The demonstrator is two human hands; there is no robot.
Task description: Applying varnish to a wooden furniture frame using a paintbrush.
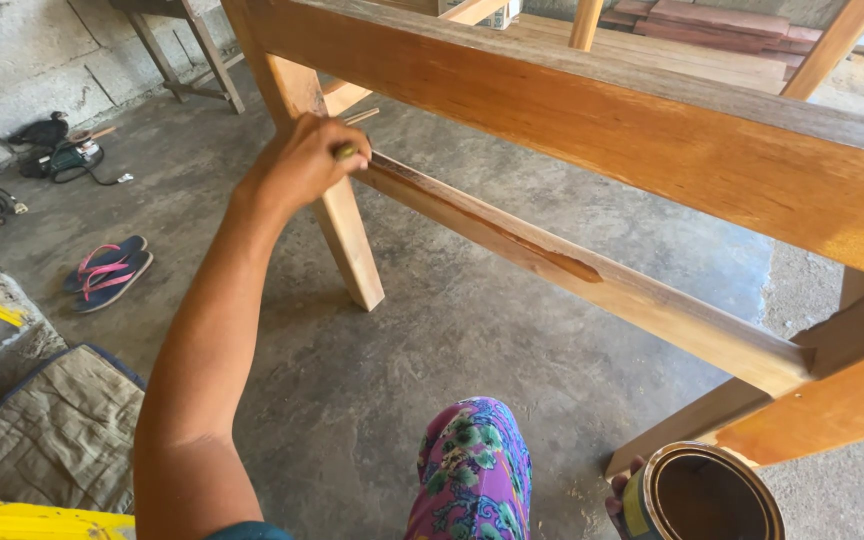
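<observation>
Concrete floor (432,330), wooden frame (592,130) above. Left hand (302,160) fisted in a tight grip on a brush handle (346,152) at the lower rail (572,270); right hand (620,492) holding an open tin (697,495), bottom right.

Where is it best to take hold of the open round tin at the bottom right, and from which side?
Probably by the curved side wall of the tin, coming from its left, where the right hand already wraps fingers around it. Its mouth is open and brown-coated inside, so the rim and the top look like poor places to grip.
</observation>
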